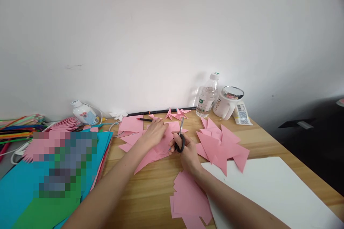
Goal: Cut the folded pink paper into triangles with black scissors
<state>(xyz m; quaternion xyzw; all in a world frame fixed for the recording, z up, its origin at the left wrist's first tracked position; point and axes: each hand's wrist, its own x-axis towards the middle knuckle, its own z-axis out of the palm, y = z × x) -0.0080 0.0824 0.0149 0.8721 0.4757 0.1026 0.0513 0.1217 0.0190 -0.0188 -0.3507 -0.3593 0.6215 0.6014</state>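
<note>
My right hand (pixel 189 152) is closed round scissors (pixel 180 142) with black handles, blades pointing up toward the wall. A small blue tip shows beside its fingers; I cannot make out what it belongs to. My left hand (pixel 156 131) reaches over a spread of cut pink paper pieces (pixel 157 153), fingers bent and resting on the paper. Its fingertips are partly hidden. Behind the hands lie a black pencil (pixel 145 119) with a red end and folded pink paper shapes (pixel 176 114). More pink pieces (pixel 227 146) are heaped right of my right hand.
A water bottle (pixel 207 96), a white mug (pixel 225 107) and a small packet (pixel 242 113) stand by the wall. White board (pixel 268 189) covers the right front. Pink cutouts (pixel 189 200) lie in front. Blue sheets (pixel 16 186) and a white bottle (pixel 85 112) are left.
</note>
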